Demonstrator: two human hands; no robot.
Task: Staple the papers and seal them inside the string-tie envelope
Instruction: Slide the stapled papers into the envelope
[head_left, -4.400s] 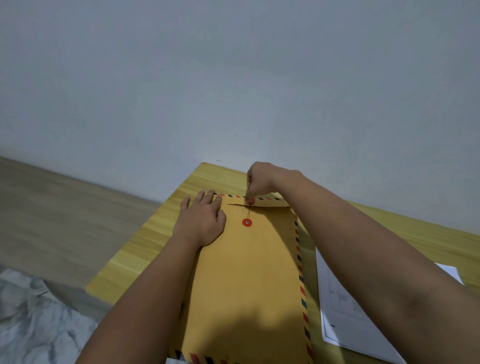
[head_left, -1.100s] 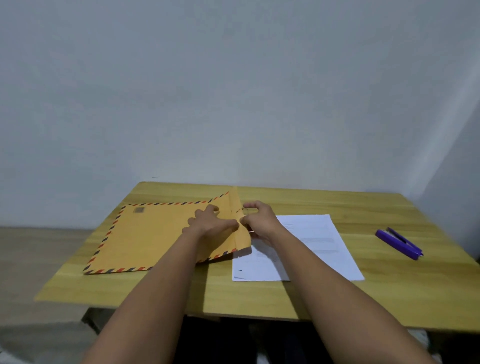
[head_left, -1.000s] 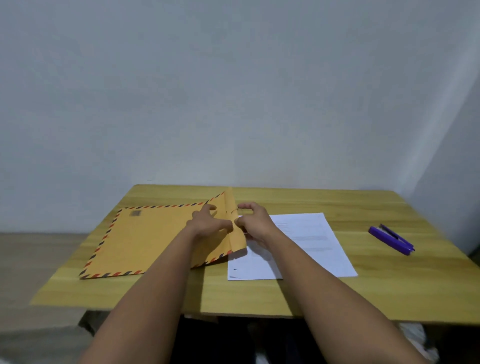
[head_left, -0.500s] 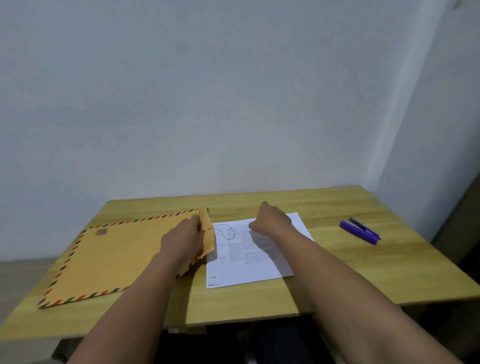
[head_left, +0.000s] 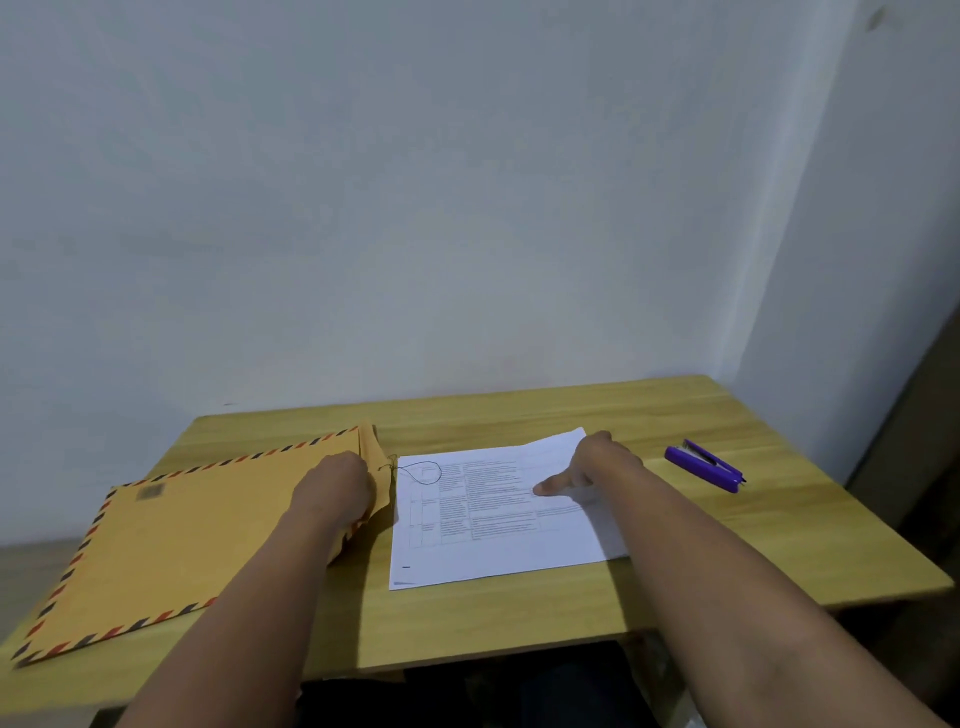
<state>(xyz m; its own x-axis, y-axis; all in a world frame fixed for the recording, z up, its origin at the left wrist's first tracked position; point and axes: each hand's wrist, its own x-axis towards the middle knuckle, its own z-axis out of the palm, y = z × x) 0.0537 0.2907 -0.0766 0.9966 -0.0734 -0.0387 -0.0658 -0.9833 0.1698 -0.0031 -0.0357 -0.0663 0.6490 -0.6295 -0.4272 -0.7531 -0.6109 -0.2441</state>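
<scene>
A brown envelope (head_left: 176, 540) with a red-and-blue striped border lies flat on the left of the wooden table (head_left: 519, 618). Its flap (head_left: 376, 467) at the right end stands lifted, and my left hand (head_left: 335, 493) grips the envelope there. The loose tie string (head_left: 423, 473) curls onto the white printed papers (head_left: 493, 540) lying beside it. My right hand (head_left: 592, 465) rests on the papers' far right part, thumb stretched out, the sheet edge slightly raised. A purple stapler (head_left: 704, 465) lies to the right.
A pale wall stands right behind the table and another wall closes in on the right. The table's front edge runs just before my forearms. Dark space shows under the table.
The string was unwound and the flap lifted. My right hand left the flap and moved right onto the papers. The view has swung right; my left hand stays on the envelope's flap end.
</scene>
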